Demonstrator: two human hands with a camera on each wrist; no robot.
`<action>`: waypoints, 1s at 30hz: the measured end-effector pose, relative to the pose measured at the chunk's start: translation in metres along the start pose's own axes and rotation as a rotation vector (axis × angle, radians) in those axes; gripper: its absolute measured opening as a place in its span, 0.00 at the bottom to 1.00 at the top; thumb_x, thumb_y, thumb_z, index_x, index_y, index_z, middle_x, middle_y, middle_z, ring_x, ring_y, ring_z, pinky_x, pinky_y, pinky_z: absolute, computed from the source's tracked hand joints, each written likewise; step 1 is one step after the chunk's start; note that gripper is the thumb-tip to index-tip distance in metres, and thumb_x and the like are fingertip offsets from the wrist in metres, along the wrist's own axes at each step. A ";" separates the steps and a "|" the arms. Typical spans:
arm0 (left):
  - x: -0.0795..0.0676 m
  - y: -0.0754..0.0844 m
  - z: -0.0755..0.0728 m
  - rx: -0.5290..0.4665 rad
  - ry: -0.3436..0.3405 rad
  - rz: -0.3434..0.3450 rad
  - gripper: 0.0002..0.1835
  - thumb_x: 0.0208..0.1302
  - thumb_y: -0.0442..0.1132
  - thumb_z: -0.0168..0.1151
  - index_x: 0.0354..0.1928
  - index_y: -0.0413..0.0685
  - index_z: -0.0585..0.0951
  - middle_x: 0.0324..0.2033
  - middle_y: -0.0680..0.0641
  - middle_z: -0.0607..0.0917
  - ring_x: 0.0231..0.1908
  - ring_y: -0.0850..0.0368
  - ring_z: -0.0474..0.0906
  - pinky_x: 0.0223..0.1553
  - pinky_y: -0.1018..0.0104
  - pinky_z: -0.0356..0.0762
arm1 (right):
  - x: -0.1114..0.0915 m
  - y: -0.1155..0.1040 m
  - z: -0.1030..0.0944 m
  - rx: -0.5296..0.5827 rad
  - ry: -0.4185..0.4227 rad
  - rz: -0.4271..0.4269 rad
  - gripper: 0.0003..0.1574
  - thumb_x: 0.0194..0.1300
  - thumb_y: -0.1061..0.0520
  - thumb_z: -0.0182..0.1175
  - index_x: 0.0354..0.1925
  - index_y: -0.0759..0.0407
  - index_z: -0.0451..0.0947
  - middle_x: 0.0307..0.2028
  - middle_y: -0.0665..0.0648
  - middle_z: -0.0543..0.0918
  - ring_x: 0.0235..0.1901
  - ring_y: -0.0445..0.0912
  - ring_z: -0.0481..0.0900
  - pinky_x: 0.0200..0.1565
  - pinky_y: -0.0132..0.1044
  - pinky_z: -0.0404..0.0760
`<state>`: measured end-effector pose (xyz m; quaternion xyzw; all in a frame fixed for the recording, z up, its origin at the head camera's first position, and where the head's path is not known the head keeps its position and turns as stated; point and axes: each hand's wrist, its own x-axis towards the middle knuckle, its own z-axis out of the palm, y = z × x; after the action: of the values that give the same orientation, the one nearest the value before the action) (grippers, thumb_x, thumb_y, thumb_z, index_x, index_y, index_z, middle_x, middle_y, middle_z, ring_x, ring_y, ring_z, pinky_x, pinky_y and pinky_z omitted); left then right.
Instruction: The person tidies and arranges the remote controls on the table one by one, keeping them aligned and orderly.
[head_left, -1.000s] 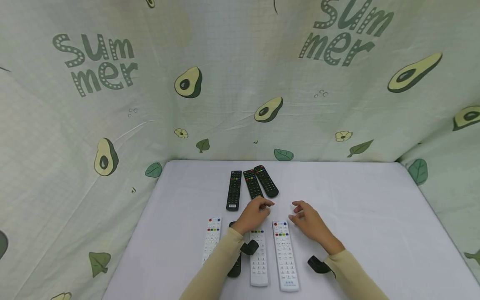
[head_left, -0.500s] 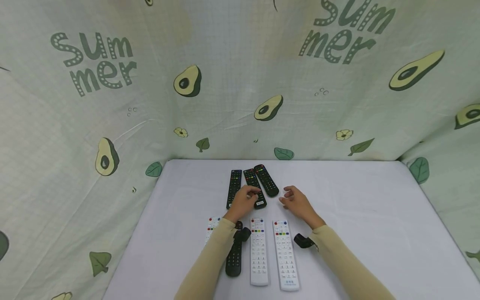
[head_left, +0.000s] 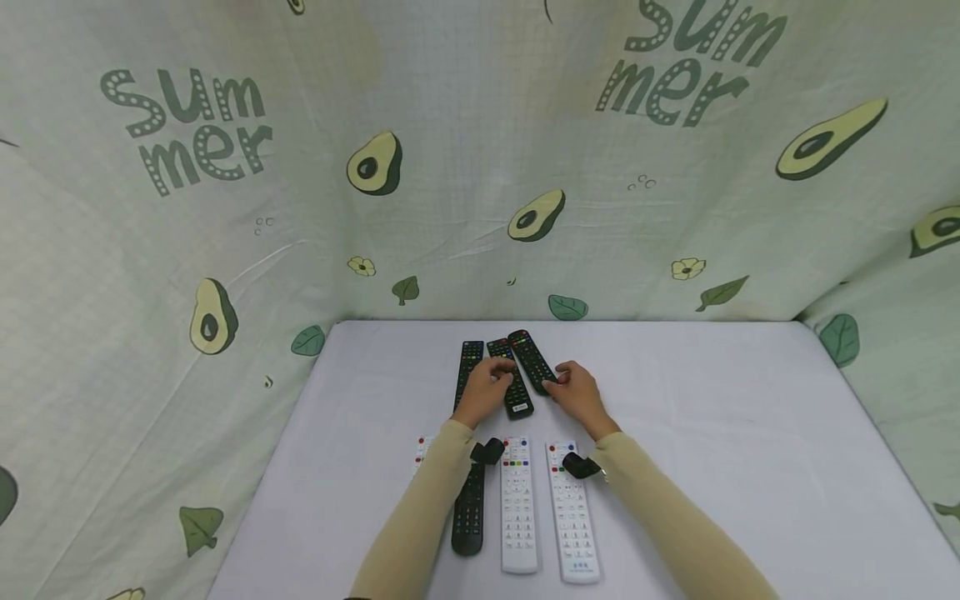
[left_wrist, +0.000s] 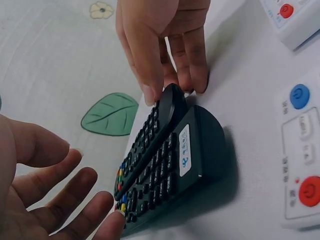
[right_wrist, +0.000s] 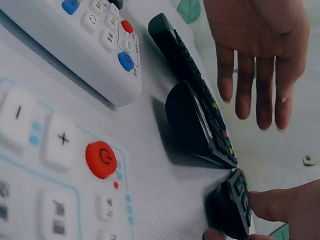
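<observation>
Three black remote controls lie at the far side of the white table. My right hand [head_left: 581, 396] grips the near end of the rightmost black remote [head_left: 531, 358], thumb on its button face and fingers at its far side, as the left wrist view shows. Over the middle black remote [head_left: 519, 402] my left hand [head_left: 482, 392] hovers with loosely bent fingers, holding nothing; in the left wrist view its fingertips come close to that remote's far end. The left black remote [head_left: 471, 354] is partly covered by the left hand.
Nearer to me lie a black remote [head_left: 468, 521] and white remotes: one in the middle [head_left: 519, 517], one on the right [head_left: 576, 533], and one on the left [head_left: 422, 447] mostly behind my left sleeve. A printed cloth [head_left: 450, 250] hangs behind the table [head_left: 712, 392].
Both hands have moved forward, away from me. The right hand also went left and now grips the rightmost black remote's near end. The remotes lie where they were.
</observation>
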<state>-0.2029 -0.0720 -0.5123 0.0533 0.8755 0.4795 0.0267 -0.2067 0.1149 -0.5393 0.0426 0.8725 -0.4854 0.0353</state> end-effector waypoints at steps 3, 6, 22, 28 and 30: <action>0.003 0.005 0.001 -0.009 0.005 0.003 0.14 0.65 0.38 0.54 0.51 0.48 0.78 0.46 0.53 0.77 0.43 0.59 0.72 0.45 0.62 0.71 | 0.002 0.000 0.002 -0.035 0.040 -0.005 0.25 0.56 0.57 0.64 0.49 0.69 0.72 0.34 0.61 0.76 0.29 0.49 0.76 0.33 0.40 0.75; 0.007 0.007 0.003 -0.005 0.009 0.001 0.15 0.65 0.38 0.54 0.53 0.48 0.77 0.46 0.52 0.77 0.43 0.59 0.72 0.44 0.62 0.71 | 0.003 -0.001 0.002 -0.059 0.070 0.001 0.23 0.55 0.57 0.65 0.47 0.67 0.73 0.32 0.59 0.77 0.30 0.49 0.74 0.34 0.41 0.74; 0.043 0.006 0.019 -0.038 0.027 -0.093 0.24 0.66 0.38 0.52 0.64 0.47 0.67 0.63 0.45 0.65 0.64 0.48 0.59 0.62 0.51 0.58 | 0.005 -0.003 -0.003 -0.076 0.083 0.004 0.19 0.51 0.59 0.67 0.41 0.67 0.78 0.28 0.58 0.79 0.29 0.50 0.76 0.32 0.42 0.73; 0.055 0.003 0.020 0.013 0.021 -0.092 0.25 0.66 0.37 0.52 0.65 0.47 0.65 0.64 0.44 0.64 0.65 0.49 0.57 0.64 0.53 0.55 | 0.004 -0.003 -0.006 -0.086 0.079 0.026 0.18 0.52 0.60 0.68 0.41 0.67 0.78 0.28 0.58 0.79 0.30 0.50 0.75 0.33 0.42 0.74; 0.059 0.004 0.019 0.026 0.015 -0.098 0.25 0.66 0.38 0.52 0.65 0.47 0.65 0.64 0.44 0.64 0.65 0.49 0.56 0.64 0.54 0.55 | 0.003 -0.003 -0.008 -0.086 0.078 0.032 0.17 0.52 0.60 0.67 0.40 0.67 0.78 0.28 0.58 0.78 0.30 0.50 0.75 0.33 0.42 0.73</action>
<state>-0.2591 -0.0469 -0.5194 0.0072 0.8834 0.4666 0.0426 -0.2101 0.1199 -0.5327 0.0739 0.8925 -0.4448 0.0109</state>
